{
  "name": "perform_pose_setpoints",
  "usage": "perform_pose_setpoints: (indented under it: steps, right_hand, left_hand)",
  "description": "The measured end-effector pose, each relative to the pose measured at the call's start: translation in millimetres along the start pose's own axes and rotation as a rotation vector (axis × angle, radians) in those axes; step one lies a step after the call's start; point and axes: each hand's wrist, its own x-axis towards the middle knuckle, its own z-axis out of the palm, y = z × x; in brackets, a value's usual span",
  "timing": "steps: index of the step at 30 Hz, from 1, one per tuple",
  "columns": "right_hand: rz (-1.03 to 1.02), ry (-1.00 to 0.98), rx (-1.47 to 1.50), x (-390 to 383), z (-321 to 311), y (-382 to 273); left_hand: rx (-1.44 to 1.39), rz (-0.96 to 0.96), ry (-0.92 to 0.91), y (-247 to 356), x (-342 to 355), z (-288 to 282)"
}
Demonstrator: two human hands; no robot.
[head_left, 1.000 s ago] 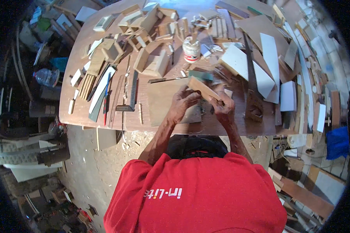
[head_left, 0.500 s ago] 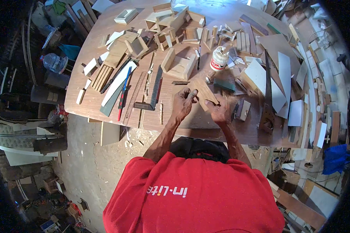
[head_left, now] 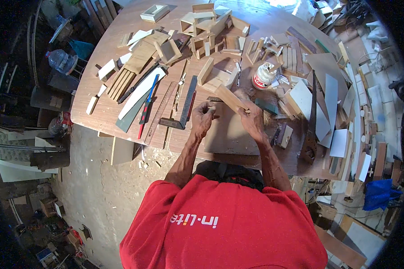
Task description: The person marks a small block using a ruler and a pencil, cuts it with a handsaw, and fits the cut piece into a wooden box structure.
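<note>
My right hand (head_left: 252, 118) grips a small flat wooden board (head_left: 230, 98) by its near right end. The board slants up to the left, its far end close to a three-sided wooden piece (head_left: 215, 80) on the table. My left hand (head_left: 203, 118) is apart from the board, to its left. Its fingers are curled together, and whatever they may hold is too small to make out. Both hands are above a flat brown panel (head_left: 231, 134) at the table's near edge. A white glue tub (head_left: 262, 76) with a red label stands beyond my right hand.
Left of my hands lie a try square (head_left: 182, 117), a clear ruler (head_left: 160, 110) and a blue-and-red tool (head_left: 147, 106). A handsaw (head_left: 309, 130) lies at the right among white board offcuts (head_left: 307, 101). Small wooden boxes (head_left: 202, 22) crowd the table's far side.
My left hand has moved left, away from the board. My right hand has turned the board so it slants farther out to the left. The whole view has shifted slightly.
</note>
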Motion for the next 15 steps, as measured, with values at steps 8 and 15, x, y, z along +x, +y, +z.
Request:
perform_pose_setpoints:
  steps: [8,15]
  right_hand:
    - [-0.076,-0.035,-0.089,11,21,-6]
    - [-0.2,0.004,-0.169,22,41,-1]
  left_hand:
    - [-0.036,-0.079,-0.048,4,10,-7]
    - [-0.313,-0.262,0.054,3,29,10]
